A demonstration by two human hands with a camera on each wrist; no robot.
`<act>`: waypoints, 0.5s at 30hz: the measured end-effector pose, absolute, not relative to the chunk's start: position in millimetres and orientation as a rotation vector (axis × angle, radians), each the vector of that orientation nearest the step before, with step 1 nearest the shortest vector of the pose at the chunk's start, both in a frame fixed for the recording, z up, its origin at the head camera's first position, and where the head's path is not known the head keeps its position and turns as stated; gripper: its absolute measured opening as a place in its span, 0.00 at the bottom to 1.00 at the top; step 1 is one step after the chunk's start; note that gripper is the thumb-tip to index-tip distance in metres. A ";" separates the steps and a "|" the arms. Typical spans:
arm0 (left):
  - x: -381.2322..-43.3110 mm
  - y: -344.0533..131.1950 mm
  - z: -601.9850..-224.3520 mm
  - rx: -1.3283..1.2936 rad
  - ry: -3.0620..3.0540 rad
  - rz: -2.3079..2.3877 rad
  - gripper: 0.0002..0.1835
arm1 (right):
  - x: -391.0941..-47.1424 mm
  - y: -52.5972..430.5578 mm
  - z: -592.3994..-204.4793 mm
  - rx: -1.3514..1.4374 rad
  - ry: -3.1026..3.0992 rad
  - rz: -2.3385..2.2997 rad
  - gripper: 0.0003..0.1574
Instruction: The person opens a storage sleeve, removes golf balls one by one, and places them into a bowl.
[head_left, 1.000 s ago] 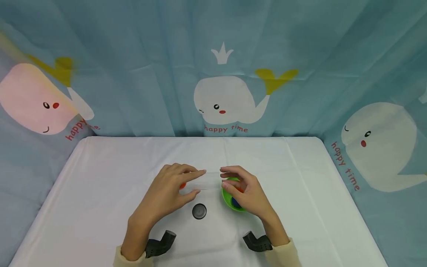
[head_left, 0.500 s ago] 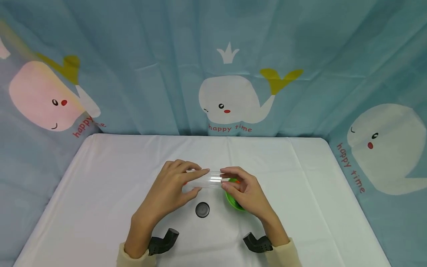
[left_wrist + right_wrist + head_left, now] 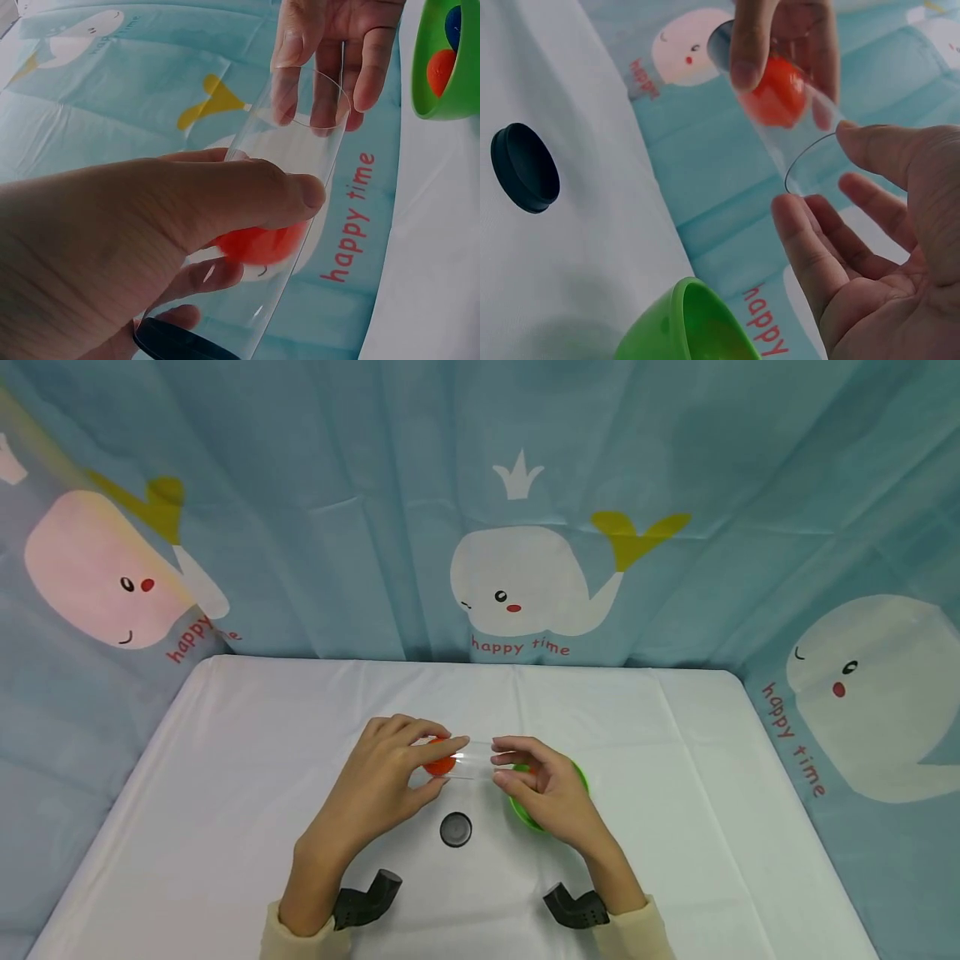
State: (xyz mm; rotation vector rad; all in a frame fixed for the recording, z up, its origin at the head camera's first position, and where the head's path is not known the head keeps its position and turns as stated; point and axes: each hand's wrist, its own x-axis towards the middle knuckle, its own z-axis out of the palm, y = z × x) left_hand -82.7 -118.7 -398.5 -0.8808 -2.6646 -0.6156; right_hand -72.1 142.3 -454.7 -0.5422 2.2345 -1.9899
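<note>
My left hand [image 3: 386, 768] grips a clear plastic tube [image 3: 472, 762], thumb on one side and fingers on the other. Inside it, near that hand, lies an orange-red ball [image 3: 780, 91]. A dark cap [image 3: 184, 341] closes the tube's left end. At the uncovered right end, my right hand [image 3: 543, 783] has its thumb and fingertips spread around the rim, apparently touching it; its fingers [image 3: 802, 232] look relaxed. A green bowl [image 3: 421, 75] stands just beyond the right hand, holding a small orange ball [image 3: 441, 69] and a dark blue ball [image 3: 454, 28].
A loose black cap [image 3: 456, 829] lies on the white-covered table [image 3: 300, 710], in front of the tube. A blue whale-print curtain [image 3: 360, 568] rises behind the table and along both sides. Black wrist mounts [image 3: 367, 900] sit at both wrists.
The orange-red ball has shifted right inside the tube, out from behind the left hand. Both hands keep nearly the same pose. The whole view has shifted slightly.
</note>
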 end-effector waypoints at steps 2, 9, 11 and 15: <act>-83.0 -118.6 -399.2 -0.879 -2.671 -0.618 0.29 | -71.7 142.2 -454.0 -0.538 2.246 -1.981 0.27; -83.2 -119.7 -399.6 -0.860 -2.704 -0.618 0.30 | -71.3 140.8 -451.5 -0.521 2.248 -1.969 0.28; -83.1 -120.5 -399.0 -0.859 -2.708 -0.623 0.30 | -71.2 140.5 -451.7 -0.509 2.241 -1.966 0.28; -83.3 -121.6 -398.3 -0.857 -2.720 -0.628 0.30 | -70.7 141.0 -452.7 -0.484 2.248 -1.955 0.27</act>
